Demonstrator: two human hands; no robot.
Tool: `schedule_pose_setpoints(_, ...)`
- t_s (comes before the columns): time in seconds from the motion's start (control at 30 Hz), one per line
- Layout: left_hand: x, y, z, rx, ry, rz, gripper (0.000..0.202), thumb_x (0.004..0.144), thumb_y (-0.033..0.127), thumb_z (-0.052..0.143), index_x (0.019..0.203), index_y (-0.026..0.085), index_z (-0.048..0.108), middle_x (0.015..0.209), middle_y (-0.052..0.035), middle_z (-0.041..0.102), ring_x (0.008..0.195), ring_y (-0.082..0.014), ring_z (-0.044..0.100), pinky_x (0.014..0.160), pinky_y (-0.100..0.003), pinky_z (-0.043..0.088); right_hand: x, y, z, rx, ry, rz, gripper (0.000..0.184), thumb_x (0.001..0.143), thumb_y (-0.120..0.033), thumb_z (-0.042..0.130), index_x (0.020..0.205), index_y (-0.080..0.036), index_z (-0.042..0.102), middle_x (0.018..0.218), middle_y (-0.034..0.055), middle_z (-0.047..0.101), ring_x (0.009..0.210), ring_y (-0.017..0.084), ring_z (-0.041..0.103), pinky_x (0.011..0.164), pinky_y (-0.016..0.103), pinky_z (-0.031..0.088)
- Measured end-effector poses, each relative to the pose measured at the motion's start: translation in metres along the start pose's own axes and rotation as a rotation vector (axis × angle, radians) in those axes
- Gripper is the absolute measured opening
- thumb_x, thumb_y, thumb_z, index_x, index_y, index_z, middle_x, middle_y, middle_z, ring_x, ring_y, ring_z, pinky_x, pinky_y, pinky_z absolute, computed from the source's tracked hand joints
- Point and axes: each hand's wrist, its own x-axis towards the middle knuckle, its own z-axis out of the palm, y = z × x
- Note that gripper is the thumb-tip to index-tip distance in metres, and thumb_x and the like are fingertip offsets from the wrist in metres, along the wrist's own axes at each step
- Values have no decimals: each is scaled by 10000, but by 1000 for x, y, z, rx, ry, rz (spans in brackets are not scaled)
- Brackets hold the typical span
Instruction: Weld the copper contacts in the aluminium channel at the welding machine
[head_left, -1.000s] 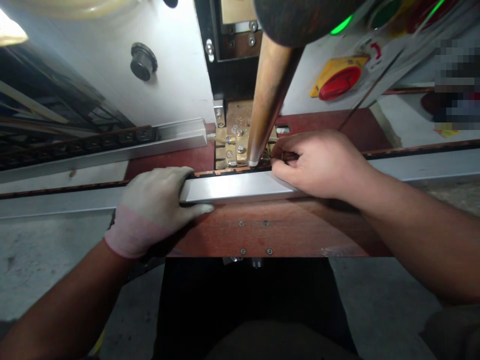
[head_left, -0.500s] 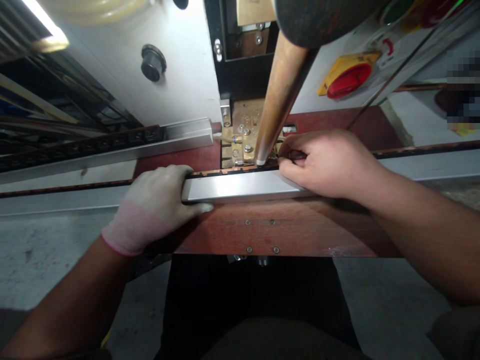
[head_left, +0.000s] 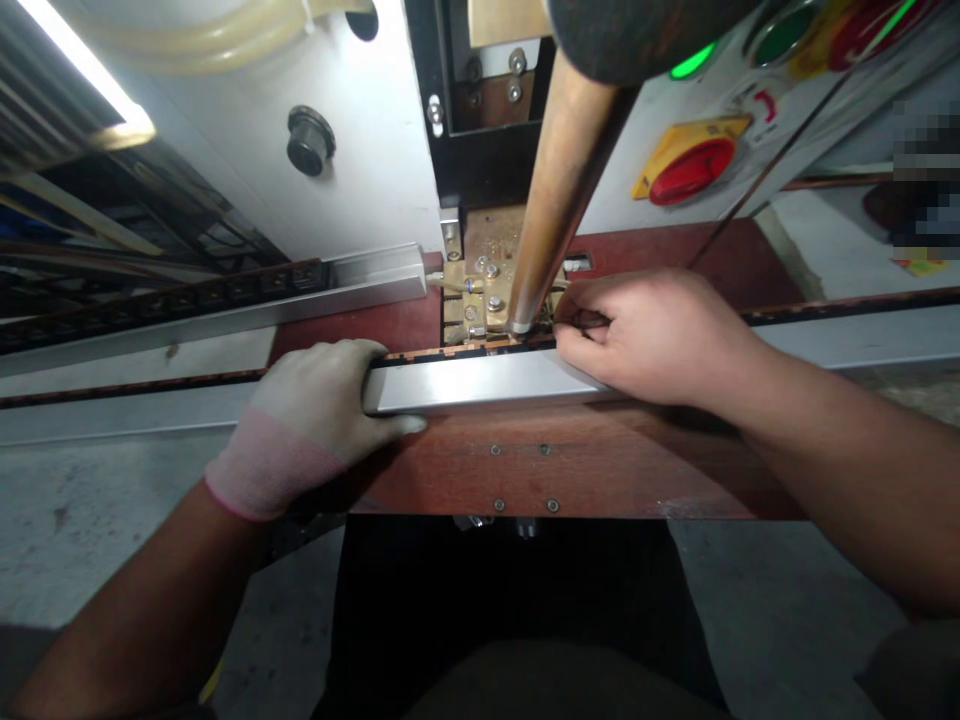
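Observation:
A long silver metal rail (head_left: 480, 382), its back edge lined with a strip of copper and black pieces, lies across the reddish-brown work board. My left hand (head_left: 315, 425), in a white glove with a pink cuff, is closed round the rail left of centre, thumb along its front. My right hand (head_left: 649, 340) is bare and rests at the rail's back edge, thumb and fingers pinched together. What lies in that pinch is hidden. Just left of these fingertips, a slanting copper rod (head_left: 555, 190) comes down with its tip at the strip, in front of a brass block (head_left: 495, 275) with bolts.
The white machine housing (head_left: 360, 140) stands behind, with a black knob (head_left: 310, 140) and a red rotary switch (head_left: 691, 170) on yellow. A second channel (head_left: 375, 270) lies at the back left. The reddish-brown board (head_left: 585, 480) has several screws in its front.
The view has shifted slightly, and a lit green light shows at the upper right. Both hands keep nearly the same places on the rail.

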Motion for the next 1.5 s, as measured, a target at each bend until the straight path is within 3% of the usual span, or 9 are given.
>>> schedule_pose_setpoints(0.17,-1,2,2,14,34,-1,736,901,754,916,1384,204,839,1295,-193,905,1162,-496,863,985,-626,666,-1,-2,-1,25,19,-35,209,1034,-327,656,834,-298,712,739,78,727,725,307,683,692,439,298)
schedule_pose_setpoints(0.33,-6,23,11,10,113,9,703,904,750,930,1315,183,864,1263,-216,906,1137,-488,870,996,-620,655,-7,-3,0,35,28,-72,284,1054,-395,636,789,-313,695,708,71,702,724,307,680,684,444,333)
schedule_pose_setpoints(0.57,-17,34,27,-7,296,95,667,980,697,869,1390,172,818,1299,-205,901,1204,-451,865,1067,-588,644,-17,-8,2,80,75,-121,289,1063,-424,590,1038,-361,871,835,62,822,855,344,784,724,459,455)
schedule_pose_setpoints(0.73,-18,34,24,-4,237,74,679,1026,731,800,1423,180,807,1326,-211,898,1244,-451,856,1109,-607,637,-17,-6,7,73,123,-143,328,1096,-461,568,1018,-374,874,849,47,826,835,323,792,694,444,473)
schedule_pose_setpoints(0.87,-15,36,19,-2,196,46,691,1009,751,813,1427,201,808,1329,-205,896,1248,-462,848,1107,-617,637,-15,-5,7,32,139,-156,249,1048,-394,606,950,-327,824,772,54,773,801,321,768,671,437,395)
schedule_pose_setpoints(1.0,-9,35,14,16,128,49,694,1000,732,840,1422,182,813,1332,-219,888,1206,-475,851,1071,-622,646,-11,-4,3,13,82,-85,215,1019,-337,667,812,-302,710,757,87,752,744,325,716,662,442,314)
schedule_pose_setpoints(1.27,-4,22,11,0,66,92,758,1018,690,826,1581,188,755,1492,-219,860,1356,-469,828,1172,-613,633,-3,2,5,86,54,-64,225,968,-357,664,755,-310,608,684,51,645,667,268,571,684,422,286)
schedule_pose_setpoints(1.37,-5,16,7,45,20,35,817,968,780,845,1526,188,774,1416,-220,876,1265,-488,844,1088,-626,658,-2,3,6,64,46,-42,246,967,-383,652,745,-306,578,676,42,627,653,253,531,679,411,276)
schedule_pose_setpoints(1.5,-4,12,4,65,2,-17,822,931,864,835,1416,200,815,1334,-219,885,1180,-505,849,995,-634,662,-3,3,3,37,40,-72,260,1001,-391,634,757,-302,618,693,63,680,664,264,587,669,418,296)
